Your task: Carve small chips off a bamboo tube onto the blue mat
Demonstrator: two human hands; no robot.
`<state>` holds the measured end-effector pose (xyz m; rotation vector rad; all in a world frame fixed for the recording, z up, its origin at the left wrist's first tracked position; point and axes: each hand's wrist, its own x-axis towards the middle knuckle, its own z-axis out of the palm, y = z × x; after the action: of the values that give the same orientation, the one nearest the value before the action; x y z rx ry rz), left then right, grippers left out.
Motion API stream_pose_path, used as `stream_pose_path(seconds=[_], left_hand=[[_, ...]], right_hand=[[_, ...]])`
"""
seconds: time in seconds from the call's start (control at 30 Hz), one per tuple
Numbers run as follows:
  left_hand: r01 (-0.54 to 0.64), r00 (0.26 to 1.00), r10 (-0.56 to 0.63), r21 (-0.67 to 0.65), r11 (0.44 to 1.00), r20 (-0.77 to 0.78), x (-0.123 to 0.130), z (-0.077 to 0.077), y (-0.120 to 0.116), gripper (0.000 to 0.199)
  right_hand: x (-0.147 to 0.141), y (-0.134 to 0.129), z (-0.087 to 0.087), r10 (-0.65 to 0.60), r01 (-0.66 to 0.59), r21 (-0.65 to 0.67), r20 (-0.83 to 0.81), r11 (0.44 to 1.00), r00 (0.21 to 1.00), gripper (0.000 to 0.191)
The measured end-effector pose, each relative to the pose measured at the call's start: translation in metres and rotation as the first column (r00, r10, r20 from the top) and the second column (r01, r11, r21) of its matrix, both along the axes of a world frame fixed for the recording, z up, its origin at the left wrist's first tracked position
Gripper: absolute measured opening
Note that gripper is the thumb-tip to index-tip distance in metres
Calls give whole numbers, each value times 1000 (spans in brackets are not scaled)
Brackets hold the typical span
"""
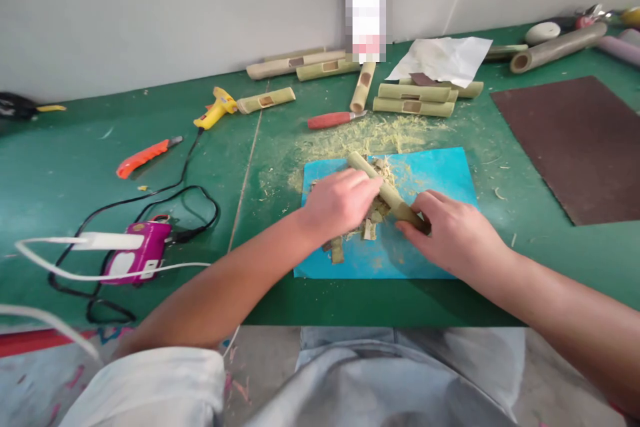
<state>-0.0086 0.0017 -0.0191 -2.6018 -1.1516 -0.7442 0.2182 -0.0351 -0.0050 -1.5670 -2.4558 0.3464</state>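
Observation:
A pale green bamboo tube [393, 197] slants over a blue sheet [420, 260], its far end up and to the left. Around its near end wrap the fingers of my right hand [447, 220]. My left hand [343, 200] is closed at the tube's left side, fingertips curled against it; whatever else may lie inside that hand is hidden. Under and beside the tube is a heap of bamboo chips and shavings [370, 229]. Beyond the sheet, a red-handled knife [330, 121] rests among pale sawdust [380, 137].
Several cut bamboo tubes [413, 107] lie at the back near white paper [440, 57]. Left are a yellow glue gun [217, 109], an orange cutter [144, 158] and a purple power strip [137, 250] with loose cords. A brown sheet [575, 147] lies right.

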Motion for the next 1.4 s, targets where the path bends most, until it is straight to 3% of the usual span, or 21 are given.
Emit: stream_pose_path(seconds=[0.13, 0.27, 0.43, 0.57, 0.73, 0.87, 0.97, 1.13, 1.27, 1.4], left_hand=[[-104, 991, 102, 18, 994, 81, -6, 0, 6, 26], [48, 996, -45, -38, 998, 78, -5, -1, 4, 27], [-71, 990, 75, -37, 997, 121, -7, -2, 7, 28], [60, 994, -52, -82, 995, 92, -4, -2, 4, 27], [-46, 991, 48, -22, 999, 122, -4, -1, 5, 27], [134, 985, -128, -44, 990, 112, -7, -2, 7, 25], [1, 989, 2, -14, 1000, 145, -11, -2, 11, 26], [98, 987, -85, -91, 991, 140, -9, -2, 10, 26], [-16, 990, 20, -30, 999, 140, -7, -3, 8, 28], [162, 978, -148, -86, 983, 145, -8, -4, 10, 27]], right_hand=[[0, 0, 0, 3, -3, 0, -4, 1000, 1000, 24], [1, 0, 0, 9, -9, 3, -4, 1000, 1000, 22], [1, 0, 0, 1, -1, -7, 5, 1000, 1000, 23], [0, 0, 1, 4, -4, -30, 13, 1000, 1000, 23], [0, 0, 2, -6, 7, -49, 29, 999, 1000, 24], [-1, 0, 2, -5, 6, -50, 28, 999, 1000, 23], [-1, 0, 4, -6, 8, -45, 37, 999, 999, 24], [-1, 0, 4, -17, 20, -60, 36, 998, 999, 24], [0, 1, 2, -20, 21, -68, 20, 997, 1000, 25], [0, 1, 3, -20, 22, -65, 21, 998, 1000, 25]])
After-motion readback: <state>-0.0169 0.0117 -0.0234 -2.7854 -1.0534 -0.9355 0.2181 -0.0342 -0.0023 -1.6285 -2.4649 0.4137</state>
